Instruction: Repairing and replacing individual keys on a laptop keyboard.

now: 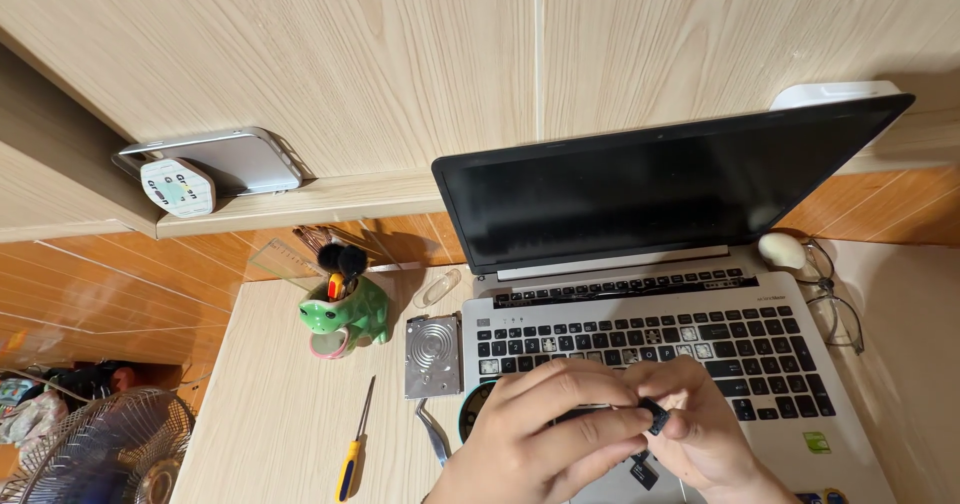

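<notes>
— What did you have in view at that moment?

— I saw both hands over the laptop (690, 364), above its palm rest. My left hand (540, 434) and my right hand (700, 429) met on a small black keycap (657, 416), pinched between the fingertips of both. Neither hand was spread; the fingers were curled in narrow around that one piece.

— How did it look to handle?

— Light and stiff, I judged, a thin plastic piece with smooth faces, so slippery and easy to flick away. Any clips underneath I took to be fragile. I thought the edges the best place to hold it, not the flat top. Another small black piece (643, 472) lay on the palm rest just below my fingers.

— And around you?

— On the bench (260, 414), left of the laptop, lay a yellow-handled screwdriver (354, 444), tweezers (433, 432) and a bare hard drive (433, 355). A green frog-shaped pen holder (346, 314) stood behind them. Glasses (835, 299) lay to the laptop's right.
</notes>
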